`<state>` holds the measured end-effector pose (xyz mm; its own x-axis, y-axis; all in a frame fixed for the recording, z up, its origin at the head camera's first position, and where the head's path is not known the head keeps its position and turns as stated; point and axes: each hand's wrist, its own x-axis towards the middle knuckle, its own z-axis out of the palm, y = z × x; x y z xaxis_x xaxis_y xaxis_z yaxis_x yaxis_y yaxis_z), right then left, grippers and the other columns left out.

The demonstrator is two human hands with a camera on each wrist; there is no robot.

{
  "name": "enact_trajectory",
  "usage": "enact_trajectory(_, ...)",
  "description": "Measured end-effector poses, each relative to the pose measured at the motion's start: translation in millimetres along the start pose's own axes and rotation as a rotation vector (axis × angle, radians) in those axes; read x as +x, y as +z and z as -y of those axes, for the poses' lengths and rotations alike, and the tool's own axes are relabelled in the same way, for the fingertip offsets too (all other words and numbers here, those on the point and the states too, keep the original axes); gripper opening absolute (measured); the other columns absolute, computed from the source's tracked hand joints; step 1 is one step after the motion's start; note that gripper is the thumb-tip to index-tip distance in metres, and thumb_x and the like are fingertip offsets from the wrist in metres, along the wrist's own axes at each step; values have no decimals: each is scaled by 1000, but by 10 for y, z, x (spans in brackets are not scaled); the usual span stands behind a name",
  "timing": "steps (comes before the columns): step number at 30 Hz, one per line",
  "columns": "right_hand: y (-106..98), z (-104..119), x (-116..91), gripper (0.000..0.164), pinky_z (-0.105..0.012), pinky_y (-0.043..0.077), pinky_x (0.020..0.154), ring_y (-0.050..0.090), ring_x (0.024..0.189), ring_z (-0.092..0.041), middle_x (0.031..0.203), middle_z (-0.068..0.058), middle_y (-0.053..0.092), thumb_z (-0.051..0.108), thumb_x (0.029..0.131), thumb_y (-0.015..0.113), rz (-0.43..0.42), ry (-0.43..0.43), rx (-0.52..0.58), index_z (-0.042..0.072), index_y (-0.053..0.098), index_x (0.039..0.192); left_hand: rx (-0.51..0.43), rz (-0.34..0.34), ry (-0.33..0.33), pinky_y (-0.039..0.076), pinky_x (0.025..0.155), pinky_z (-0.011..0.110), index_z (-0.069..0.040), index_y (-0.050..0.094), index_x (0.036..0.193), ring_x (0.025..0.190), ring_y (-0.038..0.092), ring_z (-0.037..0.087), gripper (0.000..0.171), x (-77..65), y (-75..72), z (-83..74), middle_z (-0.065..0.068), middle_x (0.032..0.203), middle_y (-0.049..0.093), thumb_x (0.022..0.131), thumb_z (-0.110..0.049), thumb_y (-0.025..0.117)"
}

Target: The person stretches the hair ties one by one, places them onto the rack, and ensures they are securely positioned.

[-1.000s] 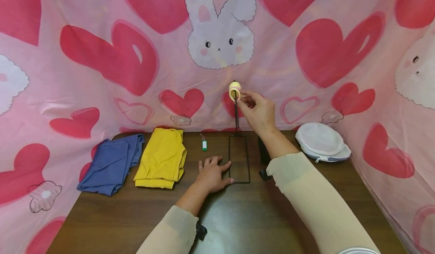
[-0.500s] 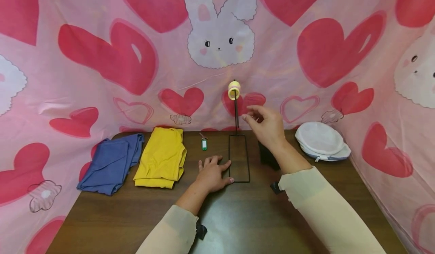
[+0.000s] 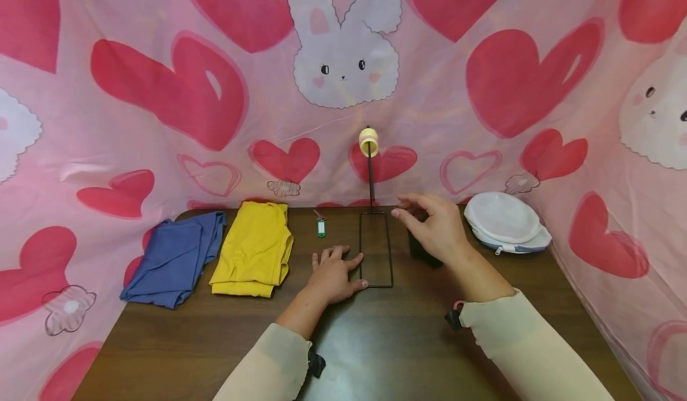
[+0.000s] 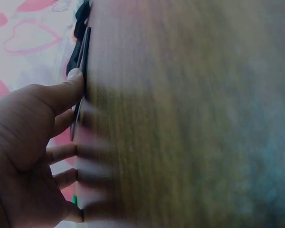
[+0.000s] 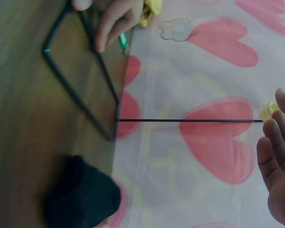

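A black wire stand (image 3: 391, 249) has a rectangular base flat on the table and a thin upright pole (image 5: 190, 120). Near the pole's top hangs a small yellow ring-shaped band (image 3: 368, 142) with a pinkish stripe. My left hand (image 3: 334, 277) rests spread beside the base, thumb and index fingertip on its left wire; the left wrist view shows the thumb (image 4: 69, 90) on the wire too. To the right of the stand my right hand (image 3: 437, 228) is raised, fingers loosely bent, with nothing in it. Behind and below it sits a black cloth item (image 5: 85, 194), partly hidden in the head view.
On the left lie folded blue cloth (image 3: 174, 261) and folded yellow cloth (image 3: 252, 249). A green key tag (image 3: 321, 228) is at the back middle. At the back right sits a white zipped mesh bag (image 3: 504, 219). A pink patterned curtain (image 3: 322, 126) surrounds the wooden table (image 3: 376, 341).
My right hand has let go of the yellow band and moved down and to the right. The band stays on the stand, and my left hand keeps its place on the base.
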<state>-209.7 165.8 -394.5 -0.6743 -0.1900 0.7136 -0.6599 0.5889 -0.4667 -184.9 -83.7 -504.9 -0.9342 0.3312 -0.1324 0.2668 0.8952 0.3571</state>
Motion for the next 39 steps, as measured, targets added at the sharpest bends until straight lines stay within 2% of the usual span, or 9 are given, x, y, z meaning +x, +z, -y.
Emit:
enact_trajectory(4, -39, -38, -168, 28, -32, 56, 66, 67, 73, -9, 94, 3, 76, 14, 84, 89, 65, -14, 1, 12, 80, 109, 2, 6, -2, 9, 118, 74, -35, 48, 156, 150, 25, 41, 71, 2, 2, 0, 7, 165, 34, 93, -60, 69)
enact_trajectory(10, -71, -66, -386, 31, -30, 53, 74, 68, 80, -11, 96, 3, 76, 12, 81, 90, 147, -91, 26, 13, 80, 110, 2, 5, -2, 9, 118, 74, -36, 47, 156, 150, 26, 40, 71, 6, -1, -12, 7, 165, 34, 93, -60, 69)
enact_trajectory(13, -93, -66, -488, 33, -25, 56, 75, 69, 83, -11, 98, 5, 75, 12, 80, 91, 175, -113, 34, 14, 80, 111, 5, 7, -4, 10, 118, 74, -36, 47, 156, 150, 26, 40, 71, 8, 5, -11, 7, 165, 34, 93, -60, 69)
enact_trajectory(18, -138, -81, -637, 35, -15, 52, 82, 70, 88, -12, 103, 5, 75, 12, 79, 91, 221, -146, 50, 16, 79, 112, 5, 3, -7, 9, 118, 73, -36, 48, 156, 150, 25, 40, 71, 10, 10, -8, 7, 165, 34, 93, -60, 69)
enact_trajectory(25, -223, -158, -834, 41, -15, 50, 91, 70, 98, -12, 108, 7, 74, 12, 76, 93, 297, -200, 25, 17, 79, 114, -1, -2, 0, 8, 118, 73, -36, 47, 156, 151, 24, 40, 71, 1, 10, -4, 7, 165, 34, 93, -60, 69)
enact_trajectory(31, -304, -261, -992, 46, -15, 49, 90, 70, 98, -14, 109, 6, 73, 10, 73, 94, 335, -220, 30, 18, 77, 116, 3, -6, 7, 9, 118, 74, -35, 48, 156, 150, 25, 40, 71, -1, 12, -6, 7, 165, 35, 93, -60, 69)
enact_trajectory(35, -362, -341, -1096, 46, -13, 47, 90, 69, 99, -12, 110, 8, 73, 11, 74, 94, 377, -193, 32, 19, 77, 116, 1, -2, 6, 10, 117, 74, -35, 48, 156, 150, 25, 41, 71, -9, 2, -16, 8, 164, 35, 93, -60, 70)
enact_trajectory(39, -426, -419, -1199, 48, -12, 46, 93, 68, 102, -10, 114, 10, 71, 14, 76, 93, 448, -118, 17, 21, 76, 120, -1, -7, 6, 10, 117, 75, -34, 49, 156, 150, 25, 42, 71, -15, -7, -18, 8, 164, 35, 93, -59, 70)
